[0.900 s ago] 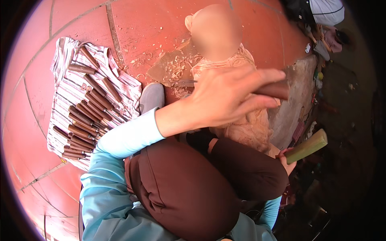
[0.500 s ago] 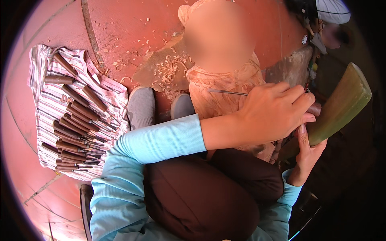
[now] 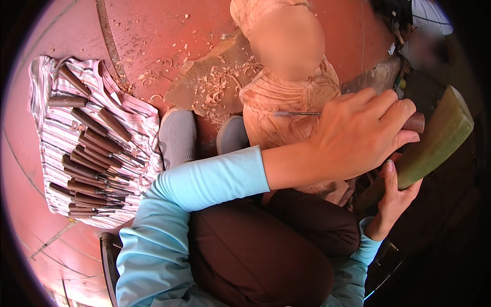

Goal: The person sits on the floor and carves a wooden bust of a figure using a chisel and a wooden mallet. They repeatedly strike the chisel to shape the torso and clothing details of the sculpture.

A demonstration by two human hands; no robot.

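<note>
My left hand (image 3: 360, 135) reaches across from the left, its fingers wrapped round a carving chisel. The chisel's brown wooden handle (image 3: 415, 122) sticks out past my fingers on the right, and its thin metal blade (image 3: 296, 113) points left over the chest of a carved wooden figure (image 3: 289, 94). On the right, my right hand (image 3: 396, 197) grips a green, flared mallet (image 3: 440, 138) from below, thumb on its near side. The mallet's broad face tilts up, close to the handle's end; whether they touch I cannot tell.
Several wooden-handled chisels (image 3: 92, 158) lie on a striped cloth (image 3: 46, 123) at the left. Wood shavings (image 3: 220, 84) are scattered over a wooden block (image 3: 189, 84) and the red floor (image 3: 153, 30). My grey shoes (image 3: 179, 135) stand beside the block. Another person (image 3: 429, 15) is at the upper right.
My left hand and the chisel have shifted slightly right in the picture. The mallet sits slightly lower. The figure and cloth have also shifted a little in view. Both grips stay the same.
</note>
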